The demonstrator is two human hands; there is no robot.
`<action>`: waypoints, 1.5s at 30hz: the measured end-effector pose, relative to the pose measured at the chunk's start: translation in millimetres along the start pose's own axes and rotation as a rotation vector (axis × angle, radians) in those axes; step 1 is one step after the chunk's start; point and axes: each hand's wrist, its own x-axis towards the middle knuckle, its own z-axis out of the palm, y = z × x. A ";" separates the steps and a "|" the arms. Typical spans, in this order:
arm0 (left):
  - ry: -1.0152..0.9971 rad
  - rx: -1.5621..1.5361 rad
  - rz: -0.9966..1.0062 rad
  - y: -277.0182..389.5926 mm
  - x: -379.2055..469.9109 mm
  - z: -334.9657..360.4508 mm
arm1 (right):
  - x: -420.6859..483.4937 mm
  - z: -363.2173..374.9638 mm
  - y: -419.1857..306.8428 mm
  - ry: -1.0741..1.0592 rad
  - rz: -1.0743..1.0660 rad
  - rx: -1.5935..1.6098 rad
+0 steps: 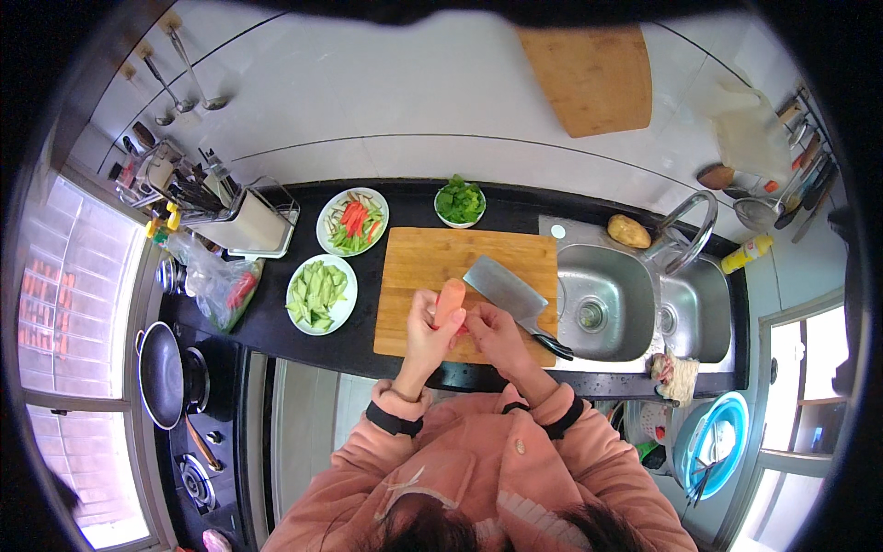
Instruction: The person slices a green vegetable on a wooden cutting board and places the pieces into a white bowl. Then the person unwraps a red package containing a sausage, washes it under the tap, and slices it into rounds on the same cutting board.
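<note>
My left hand is wrapped around a thick pink sausage, held above the wooden cutting board. Its rounded top end is bare, and bits of red wrapper show lower down between the hands. With fingertips pinched together, my right hand grips at that wrapper; the fingers partly hide it. A cleaver lies flat on the board beyond my right hand, its black handle over the board's right edge.
Left of the board are plates of sliced green vegetable and mixed cut vegetables. A bowl of leafy greens stands behind. To the right, a potato sits beside the double sink. A wok is at far left.
</note>
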 end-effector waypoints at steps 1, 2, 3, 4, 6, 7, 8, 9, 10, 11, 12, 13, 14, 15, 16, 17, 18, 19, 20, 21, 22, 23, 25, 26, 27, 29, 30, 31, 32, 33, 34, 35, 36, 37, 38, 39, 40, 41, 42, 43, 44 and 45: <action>0.063 -0.059 -0.012 2.3 1.0 1.3 | 0.3 1.2 1.2 0.015 0.009 0.004; 0.134 -0.125 -0.060 4.5 2.1 2.9 | 0.7 2.6 2.3 0.031 0.018 0.009; 0.166 -0.175 -0.032 6.1 4.0 5.0 | 0.7 3.5 3.3 0.036 0.039 0.036; 0.207 -0.230 -0.039 7.2 6.5 7.1 | 1.4 4.1 3.7 0.095 0.029 -0.036; 0.264 -0.269 -0.046 7.5 10.5 9.5 | 5.7 5.2 2.9 0.188 0.052 -0.114; 0.240 -0.209 -0.149 7.9 13.1 5.7 | 7.9 5.5 1.6 0.215 -0.004 -0.119; 0.215 -0.148 -0.253 8.0 15.5 -0.5 | 9.8 5.1 -0.4 0.241 -0.034 -0.106; 0.192 -0.093 -0.376 7.0 19.0 -6.0 | 11.7 4.8 -3.2 0.279 -0.024 -0.096; 0.178 -0.089 -0.352 4.4 24.3 -10.0 | 12.2 4.1 -6.3 0.250 -0.025 -0.023; 0.167 -0.091 -0.347 1.4 30.2 -13.4 | 11.4 2.6 -9.8 0.231 0.016 0.048; 0.172 -0.087 -0.401 -1.5 33.0 -16.2 | 9.8 2.1 -13.0 0.199 0.045 0.142; 0.139 -0.163 -0.337 -4.5 33.3 -17.6 | 8.5 1.9 -16.0 0.155 0.116 0.170; 0.119 -0.235 -0.331 -7.2 33.4 -17.8 | 7.1 1.5 -18.6 0.100 0.175 0.221; 0.082 -0.342 -0.321 -9.5 33.7 -17.2 | 5.9 1.5 -20.5 0.033 0.215 0.293; 0.101 -0.354 -0.322 -11.2 34.9 -16.2 | 5.0 3.0 -21.5 0.062 0.233 0.308; 0.105 -0.403 -0.317 -12.2 36.8 -15.5 | 4.2 5.6 -21.6 0.076 0.231 0.343; 0.090 -0.485 -0.287 -12.9 38.5 -14.9 | 3.4 7.4 -21.1 0.088 0.229 0.376; 0.142 -0.476 -0.308 -13.2 40.6 -14.4 | 2.5 7.7 -20.3 0.117 0.203 0.378; 0.172 -0.501 -0.304 -13.4 42.9 -14.2 | 1.6 7.5 -19.1 0.147 0.177 0.380; 0.192 -0.535 -0.291 -13.3 45.0 -14.2 | 1.0 7.2 -17.6 0.161 0.134 0.401; 0.232 -0.571 -0.299 -13.0 46.6 -14.8 | 0.7 6.5 -15.8 0.192 0.130 0.354; 0.261 -0.618 -0.297 -12.5 48.5 -15.2 | 0.6 4.3 -14.4 0.209 0.110 0.325; 0.314 -0.704 -0.303 -11.3 51.6 -14.9 | -0.5 -0.4 -11.5 0.247 0.055 0.257; 0.337 -0.742 -0.310 -10.7 53.3 -14.2 | -1.6 -2.8 -10.5 0.271 0.020 0.217; 0.349 -0.787 -0.308 -10.0 55.1 -13.6 | -3.3 -5.3 -9.8 0.313 0.037 0.181; 0.393 -0.799 -0.320 -9.3 61.5 -11.4 | -8.7 -11.7 -10.0 0.326 -0.063 0.176; 0.406 -0.809 -0.314 -9.6 64.1 -10.0 | -12.8 -15.5 -10.9 0.343 -0.086 0.174; 0.401 -0.825 -0.325 -10.1 66.3 -9.0 | -17.8 -20.5 -12.4 0.365 -0.075 0.165; 0.391 -0.841 -0.329 -10.8 68.5 -8.7 | -23.5 -25.9 -14.3 0.388 -0.065 0.157; 0.389 -0.858 -0.333 -11.9 71.0 -8.1 | -28.7 -29.6 -16.0 0.410 -0.039 0.159; 0.381 -0.854 -0.340 -13.6 73.5 -7.0 | -33.9 -31.4 -17.1 0.426 -0.122 0.200; 0.381 -0.849 -0.348 -15.5 75.8 -5.7 | -38.6 -33.4 -17.9 0.463 -0.119 0.153; 0.383 -0.840 -0.351 -17.6 78.3 -4.2 | -44.8 -37.6 -19.5 0.484 -0.130 0.119; 0.378 -0.858 -0.376 -19.7 80.8 -2.6 | -50.5 -41.1 -20.4 0.532 -0.078 0.092; 0.375 -0.870 -0.398 -21.9 83.2 -0.8 | -59.4 -45.2 -21.5 0.528 -0.048 0.117; 0.383 -0.873 -0.422 -24.2 85.6 1.3 | -65.6 -47.0 -21.6 0.535 -0.088 0.149; 0.369 -0.879 -0.444 -26.9 88.0 3.7 | -71.7 -48.4 -21.3 0.559 -0.084 0.189; 0.369 -0.877 -0.469 -30.3 90.0 6.5 | -77.6 -49.7 -20.6 0.583 -0.066 0.243; 0.365 -0.871 -0.476 -34.2 91.7 9.2 | -83.3 -51.4 -19.8 0.631 -0.040 0.252; 0.356 -0.870 -0.512 -38.8 92.9 11.7 | -89.6 -53.3 -19.1 0.655 -0.072 0.228; 0.344 -0.865 -0.533 -44.2 93.4 13.9 | -97.4 -55.3 -18.4 0.685 -0.080 0.217; 0.316 -0.859 -0.526 -50.4 94.6 15.8 | -105.1 -57.8 -18.0 0.724 -0.072 0.209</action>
